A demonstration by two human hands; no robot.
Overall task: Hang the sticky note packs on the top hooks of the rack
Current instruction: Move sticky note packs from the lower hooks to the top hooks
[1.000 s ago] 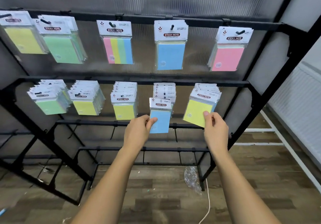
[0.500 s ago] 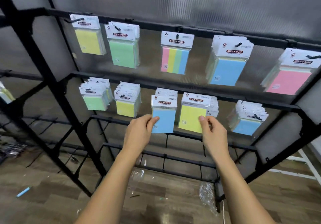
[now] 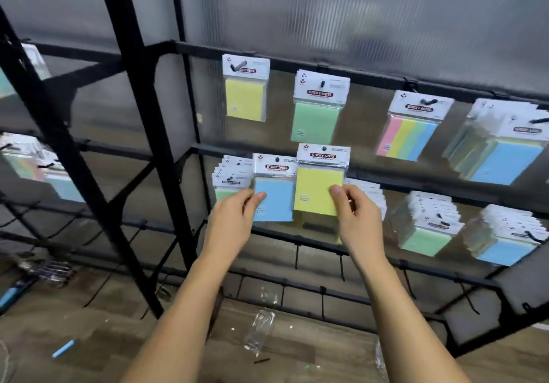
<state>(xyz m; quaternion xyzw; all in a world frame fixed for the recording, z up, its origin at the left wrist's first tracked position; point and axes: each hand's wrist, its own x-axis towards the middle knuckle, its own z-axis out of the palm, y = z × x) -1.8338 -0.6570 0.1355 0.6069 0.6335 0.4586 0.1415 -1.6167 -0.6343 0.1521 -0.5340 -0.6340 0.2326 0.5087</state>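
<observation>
step: carrying packs up | left hand (image 3: 234,219) pinches blue pack (image 3: 274,197), right hand (image 3: 355,213) pinches yellow pack (image 3: 319,189) | next: likely thread header holes onto top hooks (image 3: 322,82)

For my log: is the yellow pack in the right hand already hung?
Not hung. The right hand pinches the yellow pack; no hook passes its hole.

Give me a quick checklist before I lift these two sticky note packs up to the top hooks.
1. Left hand pinches the blue pack at its lower left edge: ok.
2. Right hand pinches the yellow pack at its lower right: ok.
3. Hang holes in both held packs face up, uncovered: ok.
4. Top yellow hook has room: ok, only a few packs hang there.
5. Top blue hook has room: cannot tell, crowded and at the frame edge.
6. Both packs already off the middle-row hooks: cannot tell.
</observation>
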